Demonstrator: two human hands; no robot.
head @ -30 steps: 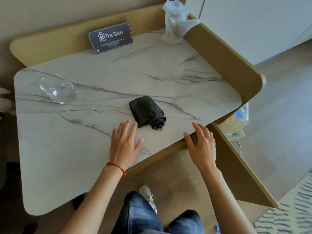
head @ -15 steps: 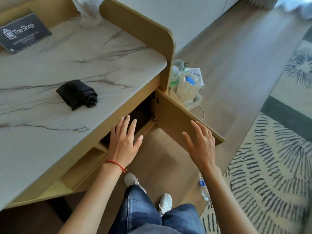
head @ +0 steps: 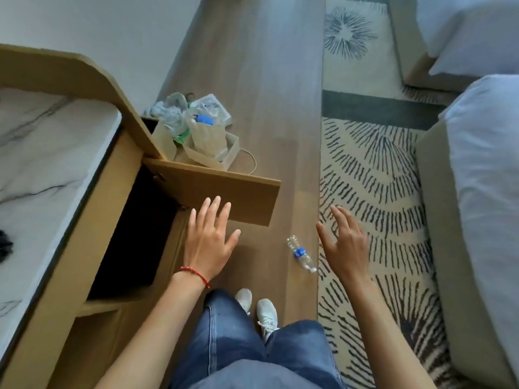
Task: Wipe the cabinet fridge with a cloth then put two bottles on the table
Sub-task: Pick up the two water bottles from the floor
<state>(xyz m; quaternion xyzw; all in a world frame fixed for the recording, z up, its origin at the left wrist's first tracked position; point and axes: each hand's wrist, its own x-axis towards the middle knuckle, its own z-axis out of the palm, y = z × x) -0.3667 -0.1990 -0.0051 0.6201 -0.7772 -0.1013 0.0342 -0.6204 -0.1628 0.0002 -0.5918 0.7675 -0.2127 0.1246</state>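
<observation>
A small clear plastic bottle with a blue label lies on its side on the wooden floor, at the rug's edge. My right hand hovers just right of it, fingers spread, holding nothing. My left hand, with a red string at the wrist, is open over the floor below the open cabinet door. The cabinet's inside is dark. The marble table top fills the left side. Only a sliver of the black cloth shows at the left edge.
A box stuffed with plastic bags and rubbish stands on the floor behind the cabinet door. A patterned rug covers the floor to the right, with a bed beyond it. My feet in white shoes stand below the hands.
My view has swung right and down, from the table top to the floor. The bottle on the floor now lies between my hands. Both hands stay open and empty.
</observation>
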